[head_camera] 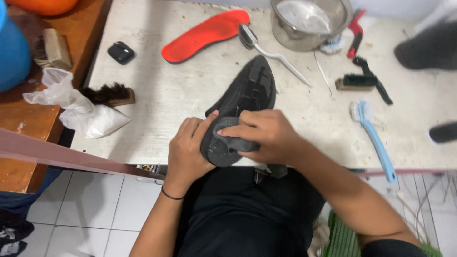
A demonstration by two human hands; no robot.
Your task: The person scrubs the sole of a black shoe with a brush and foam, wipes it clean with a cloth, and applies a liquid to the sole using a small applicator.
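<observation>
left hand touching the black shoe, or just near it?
Touching. The head view shows the left hand cupping the heel end of the black shoe, thumb lying across the sole, no gap. The right hand presses a grey cloth on it.

Both hands grip a black shoe (247,95) lying sole-up on the white table (166,100). The left hand (188,152) cups its heel while the right hand (264,135) presses a grey cloth (233,138) on it.

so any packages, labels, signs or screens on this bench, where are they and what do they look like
Plastic bag: left edge of the white table, crumpled, clear-white with white contents, beside a dark-bristled brush.
Small black case: rounded square, upper left of the table, near the red insole.
No labels, signs or screens show.
</observation>
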